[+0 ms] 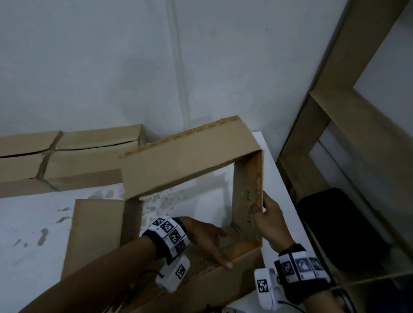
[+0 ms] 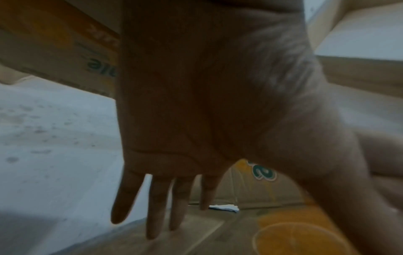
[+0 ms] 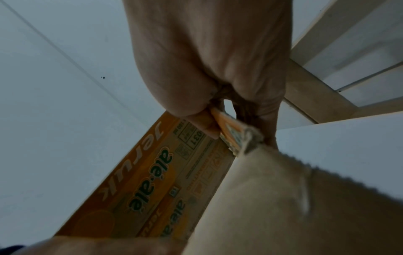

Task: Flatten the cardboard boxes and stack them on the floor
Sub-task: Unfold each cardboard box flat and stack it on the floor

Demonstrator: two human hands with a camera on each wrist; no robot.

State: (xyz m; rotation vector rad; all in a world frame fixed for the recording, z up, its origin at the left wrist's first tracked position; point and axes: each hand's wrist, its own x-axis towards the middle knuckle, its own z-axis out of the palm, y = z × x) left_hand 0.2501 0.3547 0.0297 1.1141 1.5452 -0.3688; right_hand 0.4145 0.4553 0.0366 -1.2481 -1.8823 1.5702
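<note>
Right hand [image 1: 273,218] pinches the open box's [image 1: 188,155] side panel at three o'clock. Left hand [image 1: 208,240], fingers straight, presses the near panel at six. The box's sleeve stands on the white table [image 1: 9,227], long axis nine-to-three; collapse probably goes sideways.

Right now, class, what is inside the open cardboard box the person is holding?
The open cardboard box is a hollow sleeve: through it only the stained white surface shows. The left hand covers part of the near wall; the right hand pinches the right wall.
</note>
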